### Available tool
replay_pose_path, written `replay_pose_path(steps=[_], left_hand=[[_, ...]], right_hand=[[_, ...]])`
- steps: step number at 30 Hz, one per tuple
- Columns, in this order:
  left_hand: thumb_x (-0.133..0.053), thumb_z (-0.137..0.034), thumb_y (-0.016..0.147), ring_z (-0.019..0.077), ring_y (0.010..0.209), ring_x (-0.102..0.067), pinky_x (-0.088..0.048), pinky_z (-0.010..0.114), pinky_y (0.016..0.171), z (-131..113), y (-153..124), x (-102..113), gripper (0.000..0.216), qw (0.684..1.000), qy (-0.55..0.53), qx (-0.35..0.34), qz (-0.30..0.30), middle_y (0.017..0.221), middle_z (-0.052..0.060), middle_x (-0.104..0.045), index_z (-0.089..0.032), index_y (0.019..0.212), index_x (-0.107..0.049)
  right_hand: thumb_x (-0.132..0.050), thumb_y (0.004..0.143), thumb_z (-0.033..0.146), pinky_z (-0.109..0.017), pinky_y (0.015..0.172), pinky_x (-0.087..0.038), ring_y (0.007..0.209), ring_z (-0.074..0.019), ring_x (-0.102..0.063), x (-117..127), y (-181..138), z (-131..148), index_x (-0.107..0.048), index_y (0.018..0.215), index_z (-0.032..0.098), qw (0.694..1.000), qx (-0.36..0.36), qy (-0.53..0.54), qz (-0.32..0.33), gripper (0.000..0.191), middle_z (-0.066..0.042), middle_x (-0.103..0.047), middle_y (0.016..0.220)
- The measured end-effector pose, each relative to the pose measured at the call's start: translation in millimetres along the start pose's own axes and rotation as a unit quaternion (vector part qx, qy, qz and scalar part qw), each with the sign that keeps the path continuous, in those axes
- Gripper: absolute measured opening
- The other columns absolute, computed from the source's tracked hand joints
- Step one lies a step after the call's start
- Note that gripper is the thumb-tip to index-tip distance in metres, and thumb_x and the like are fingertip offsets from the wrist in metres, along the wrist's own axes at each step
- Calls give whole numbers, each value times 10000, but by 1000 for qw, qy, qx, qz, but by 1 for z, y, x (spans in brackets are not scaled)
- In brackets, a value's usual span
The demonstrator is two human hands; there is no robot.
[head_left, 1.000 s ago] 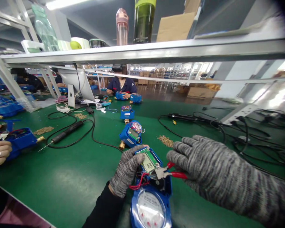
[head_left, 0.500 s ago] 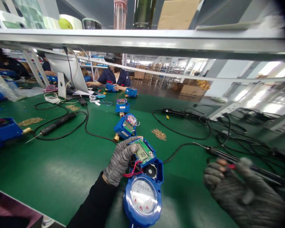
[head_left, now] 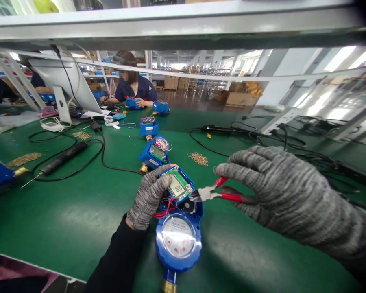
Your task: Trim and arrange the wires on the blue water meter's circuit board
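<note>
Gloved fingers point(head_left: 154, 176) of the left hand point(head_left: 143, 203) grip the display module point(head_left: 178, 183) at its 9 o'clock edge, the thumb lying over its face; those of the right hand point(head_left: 268, 183) are curled around the red-handled diagonal cutters point(head_left: 205, 193), whose grips stand apart. The module is tilted, at 12 o'clock from the dial point(head_left: 177, 232) of the blue water meter point(head_left: 178, 265) on the desk point(head_left: 110, 228). The cutters' tips lie at its 4 o'clock corner; whether they touch it cannot be told. Red wires point(head_left: 165, 212) loop out at 7 o'clock, and a black round part point(head_left: 188, 206) shows at 5 o'clock.

Good cutter work here probably calls for a steady left grip, with the thumb clear of the blades and no pressure on the LCD screen point(head_left: 175, 188). The tips are best brought in flat along the corner, well away from the red wires, with light squeezes rather than one hard bite, since the board looks easy to nick.
</note>
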State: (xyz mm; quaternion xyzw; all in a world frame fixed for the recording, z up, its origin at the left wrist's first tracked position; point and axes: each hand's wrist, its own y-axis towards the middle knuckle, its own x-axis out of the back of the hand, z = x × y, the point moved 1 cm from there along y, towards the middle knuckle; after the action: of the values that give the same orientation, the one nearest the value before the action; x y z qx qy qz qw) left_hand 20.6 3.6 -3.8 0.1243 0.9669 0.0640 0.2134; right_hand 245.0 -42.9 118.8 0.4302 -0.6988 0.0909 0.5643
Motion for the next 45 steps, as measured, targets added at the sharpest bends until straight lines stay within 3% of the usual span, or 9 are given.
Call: replay_pose_path(steps=[4,8,19,29,41,45], left_hand=[[-732,-336,757,164,825,-647,-516,248,704,-2,0,0,363,1000,10,3,-5,985,64,-718,-173,1081,-716],[-740,-341,747,171,820,-649,-512,253,695,-2,0,1,378,1000,21,12,-13,985,70,-720,-167,1082,-717],[-750,-324,744,159,816,-659,-513,242,693,1,0,1,324,1000,6,4,-4,965,43,-729,-210,1046,-731],[-747,-334,746,157,814,-659,-519,247,703,2,2,2,331,1000,6,0,4,974,44,-729,-214,1054,-730],[-767,-341,710,200,843,-655,-509,285,714,-5,-1,-2,401,999,-2,29,-14,1011,83,-721,-169,1069,-725],[-767,-357,709,180,792,-647,-499,265,675,-5,0,-2,392,1000,2,25,-14,966,76,-721,-166,1050,-729]], right_hand=[[-696,660,242,-417,646,-421,754,-317,-559,3,22,6,-678,969,168,996,48,-64,31,317,-131,-637,921],[-704,671,270,-364,632,-388,733,-271,-558,1,29,8,-678,909,191,995,73,-65,37,252,-99,-646,871],[-668,734,256,-363,678,-384,768,-258,-542,4,36,5,-674,953,202,992,71,-53,94,226,-91,-615,854],[-627,744,250,-409,728,-392,797,-284,-538,6,42,3,-663,1046,207,988,97,-67,103,307,-95,-612,889],[-683,723,255,-330,635,-331,703,-231,-525,3,44,6,-652,856,218,987,76,-43,132,141,-47,-571,766],[-682,685,226,-326,598,-325,682,-251,-554,0,35,6,-648,890,237,988,59,-50,132,208,-49,-587,798]])
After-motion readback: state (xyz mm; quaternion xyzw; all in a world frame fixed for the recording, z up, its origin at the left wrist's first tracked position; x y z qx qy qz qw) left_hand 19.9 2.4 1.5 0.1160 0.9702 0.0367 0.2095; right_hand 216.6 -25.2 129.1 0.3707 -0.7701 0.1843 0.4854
